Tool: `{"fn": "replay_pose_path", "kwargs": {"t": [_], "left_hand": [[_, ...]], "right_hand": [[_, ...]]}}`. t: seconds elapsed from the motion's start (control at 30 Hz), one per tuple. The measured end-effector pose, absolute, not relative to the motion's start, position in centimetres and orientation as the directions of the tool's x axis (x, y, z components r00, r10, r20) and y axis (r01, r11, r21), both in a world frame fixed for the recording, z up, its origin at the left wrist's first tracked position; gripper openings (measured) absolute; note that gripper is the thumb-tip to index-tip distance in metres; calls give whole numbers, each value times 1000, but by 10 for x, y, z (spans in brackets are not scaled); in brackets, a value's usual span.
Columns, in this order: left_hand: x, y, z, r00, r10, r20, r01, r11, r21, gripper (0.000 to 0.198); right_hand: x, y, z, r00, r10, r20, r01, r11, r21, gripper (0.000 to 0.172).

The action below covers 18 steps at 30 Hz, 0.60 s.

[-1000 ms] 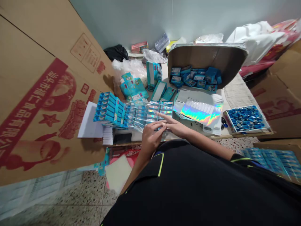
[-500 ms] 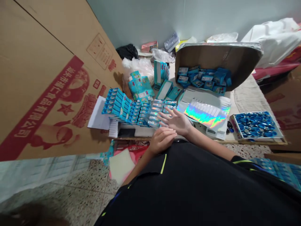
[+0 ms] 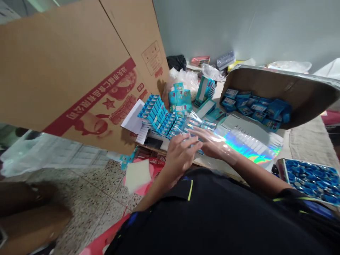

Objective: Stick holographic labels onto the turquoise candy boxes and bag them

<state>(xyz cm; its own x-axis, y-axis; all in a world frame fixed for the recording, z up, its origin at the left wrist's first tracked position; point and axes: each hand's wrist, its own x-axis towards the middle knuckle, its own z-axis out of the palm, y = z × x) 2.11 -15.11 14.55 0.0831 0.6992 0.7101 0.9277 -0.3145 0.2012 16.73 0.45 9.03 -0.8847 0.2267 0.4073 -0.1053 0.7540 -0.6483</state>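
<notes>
My right hand [image 3: 210,142] lies flat with fingers stretched out on rows of small blue boxes [image 3: 171,124] laid on the low table. A clear shiny film seems to lie over the boxes and my wrist. My left hand [image 3: 181,153] hovers just beside it at the near end of the rows, fingers apart and holding nothing. A taller stack of the same blue boxes [image 3: 152,109] stands at the left end of the rows. A holographic silver sheet [image 3: 251,146] lies to the right of my hands.
A tipped cardboard box [image 3: 287,88] at the right back holds several loose blue boxes. A tray of blue round caps [image 3: 312,179] sits at the near right. A big printed carton [image 3: 79,78] walls off the left. White paper [image 3: 132,121] and plastic bags [image 3: 186,77] lie behind.
My left hand has come up from the table edge to the boxes and opened its fingers. My right hand stays flat on the rows. The view has swung left.
</notes>
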Motion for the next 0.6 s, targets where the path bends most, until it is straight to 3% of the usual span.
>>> {"fn": "replay_pose_path", "kwargs": {"t": [0.13, 0.23, 0.37, 0.47, 0.6], "left_hand": [[-8, -134, 161, 249, 883, 398, 841, -401, 363, 25], [-33, -129, 148, 249, 902, 353, 776, -404, 484, 19], [-61, -134, 130, 74, 925, 372, 780, -286, 557, 20], [-81, -131, 123, 47, 941, 335, 778, -244, 579, 27], [-107, -118, 115, 134, 947, 291, 732, -293, 615, 25]], "right_hand": [[147, -13, 76, -938, 68, 340, -185, 730, -657, 23], [135, -23, 73, -947, 98, 307, -168, 663, -730, 31], [129, -37, 69, -848, 470, 245, -121, 279, -953, 34], [132, -45, 64, -716, 694, 76, -130, -27, -991, 32], [150, -49, 52, -535, 845, -9, -182, -125, -975, 22]]}}
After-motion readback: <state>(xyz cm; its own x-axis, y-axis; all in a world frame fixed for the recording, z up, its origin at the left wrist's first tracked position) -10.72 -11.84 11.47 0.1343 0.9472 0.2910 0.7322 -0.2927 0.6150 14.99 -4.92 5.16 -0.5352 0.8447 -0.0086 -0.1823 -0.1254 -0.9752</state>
